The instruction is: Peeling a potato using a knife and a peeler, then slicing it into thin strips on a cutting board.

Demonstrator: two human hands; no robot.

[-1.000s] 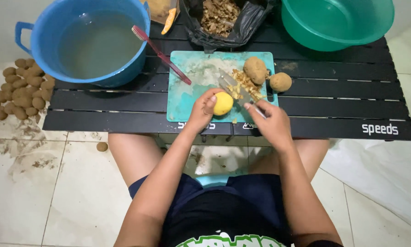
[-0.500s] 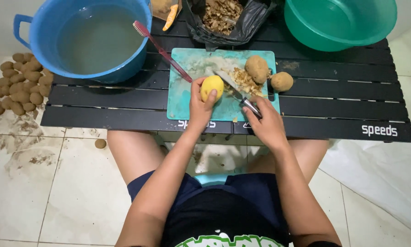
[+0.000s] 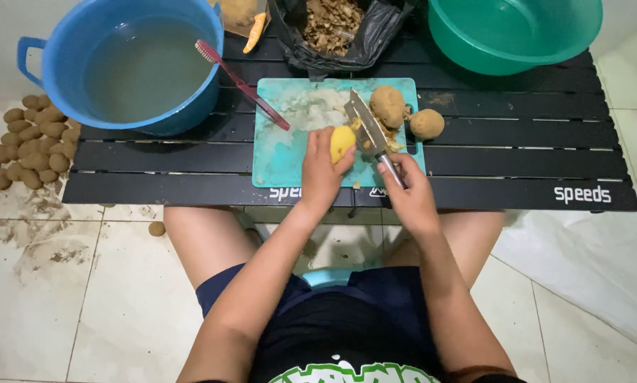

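Observation:
My left hand [image 3: 321,169] grips a peeled yellow potato [image 3: 342,141] over the teal cutting board [image 3: 283,152]. My right hand [image 3: 408,191] is closed around the handle of a knife [image 3: 366,132], whose blade points away from me and lies beside the potato. Two unpeeled brown potatoes [image 3: 388,105] [image 3: 427,123] rest at the board's right edge, with peel scraps between them and the blade.
A blue tub of cloudy water [image 3: 144,67] stands at the back left with a red toothbrush [image 3: 240,84] leaning from its rim onto the board. A black bag of peelings [image 3: 332,25] and a green basin [image 3: 513,32] sit behind. Unpeeled potatoes [image 3: 28,142] lie piled on the floor, left.
My left hand lifted the yellow potato up the board, then brought it back toward me. The knife swung from lying across the peels to pointing away from me beside the potato.

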